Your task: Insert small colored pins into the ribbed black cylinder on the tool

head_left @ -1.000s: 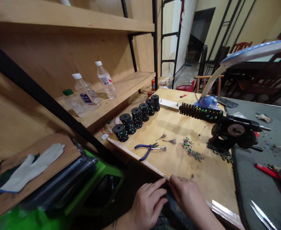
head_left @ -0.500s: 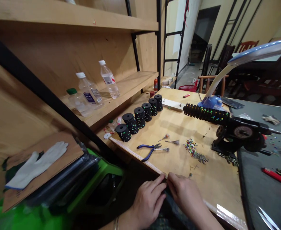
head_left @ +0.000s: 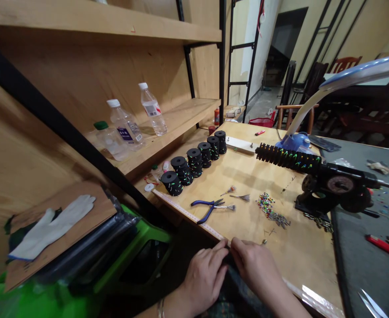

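- Left hand [head_left: 203,276]: fingers bent, fingertips together at the near edge of the wooden table [head_left: 300,256].
- Right hand [head_left: 256,265]: fingers curled inward, just beside the left fingertips. Whether either hand grips anything small cannot be determined; the fingertips hide it.
- Measuring strip [head_left: 188,215]: nearest long item, fixed flat along the table edge, reaching the left fingertips. Its long axis runs forward-left from the grip, toward the black spools [head_left: 171,183].
- Step in hand (judged): close fingertip work, or a rest, at the edge.
- Next move (judged): any pickup from the tabletop calls for separating the fingertips and raising them clear of the edge.
- Blue-handled pliers [head_left: 213,204]: forward-left of the grip, apart from it, lying flat. The jaws point rightward, away from the strip; the handles spread back toward it.
- Small metal piece [head_left: 264,241]: right of the grip, just beyond the right hand; orientation unclear.
- Beads [head_left: 265,203] and metal pins [head_left: 280,219]: forward-right of the grip, in adjoining heaps, no common axis.
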`<state>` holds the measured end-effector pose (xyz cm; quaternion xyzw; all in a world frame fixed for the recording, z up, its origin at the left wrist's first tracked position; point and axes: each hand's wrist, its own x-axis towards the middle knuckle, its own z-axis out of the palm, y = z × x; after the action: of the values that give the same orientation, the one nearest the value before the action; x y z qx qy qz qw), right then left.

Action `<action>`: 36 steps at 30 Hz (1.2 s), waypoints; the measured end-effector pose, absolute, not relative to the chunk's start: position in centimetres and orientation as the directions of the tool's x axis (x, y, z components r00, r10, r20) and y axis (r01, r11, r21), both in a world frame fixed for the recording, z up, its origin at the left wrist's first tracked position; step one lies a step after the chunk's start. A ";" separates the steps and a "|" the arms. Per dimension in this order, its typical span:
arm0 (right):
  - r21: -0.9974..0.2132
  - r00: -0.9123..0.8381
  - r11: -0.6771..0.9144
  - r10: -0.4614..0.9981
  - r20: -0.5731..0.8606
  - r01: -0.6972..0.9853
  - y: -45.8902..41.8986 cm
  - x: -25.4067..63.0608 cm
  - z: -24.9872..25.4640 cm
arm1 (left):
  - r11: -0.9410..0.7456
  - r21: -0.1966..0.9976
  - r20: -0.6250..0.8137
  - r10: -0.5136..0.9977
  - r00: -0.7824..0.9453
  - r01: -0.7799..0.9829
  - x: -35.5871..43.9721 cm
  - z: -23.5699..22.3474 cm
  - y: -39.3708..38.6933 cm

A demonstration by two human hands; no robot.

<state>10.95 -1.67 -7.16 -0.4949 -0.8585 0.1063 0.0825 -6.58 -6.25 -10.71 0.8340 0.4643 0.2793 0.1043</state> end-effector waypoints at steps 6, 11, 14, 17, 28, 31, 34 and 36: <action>-0.261 -0.492 0.474 0.871 -0.002 0.841 -1.6 11.0 -6.8 | -0.543 0.419 0.357 0.835 0.418 0.728 -6.7 -10.8 -6.4; -0.265 -0.485 0.464 0.875 -0.015 0.845 -1.7 10.7 -6.8 | -0.547 0.405 0.346 0.834 0.430 0.733 -6.8 -10.7 -6.3; -0.272 -0.487 0.469 0.874 0.004 0.840 -1.7 10.6 -6.9 | -0.547 0.403 0.348 0.833 0.429 0.734 -7.0 -10.8 -6.2; -0.275 -0.486 0.471 0.874 0.017 0.838 -1.6 10.4 -6.9 | -0.535 0.409 0.335 0.841 0.424 0.739 -7.1 -10.8 -6.1; -0.292 -0.471 0.452 0.882 0.005 0.843 -1.6 10.5 -6.9 | -0.524 0.390 0.317 0.848 0.424 0.757 -7.2 -10.4 -5.8; -0.367 -0.462 0.418 0.886 -0.036 0.831 -1.7 11.4 -6.3 | -0.536 0.348 0.331 0.838 0.434 0.769 -7.2 -10.3 -5.7; -0.418 -0.476 0.406 0.876 -0.075 0.813 -2.0 13.1 -5.6 | -0.549 0.280 0.348 0.822 0.450 0.787 -7.0 -10.1 -5.7; -0.415 -0.490 0.416 0.867 -0.087 0.809 -2.2 14.4 -5.2 | -0.546 0.236 0.353 0.819 0.453 0.804 -6.8 -10.0 -5.8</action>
<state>14.35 -2.17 -5.19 -0.4999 -0.8384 0.2055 0.0708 -6.83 -5.81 -10.03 0.8522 0.4760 0.2166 0.0174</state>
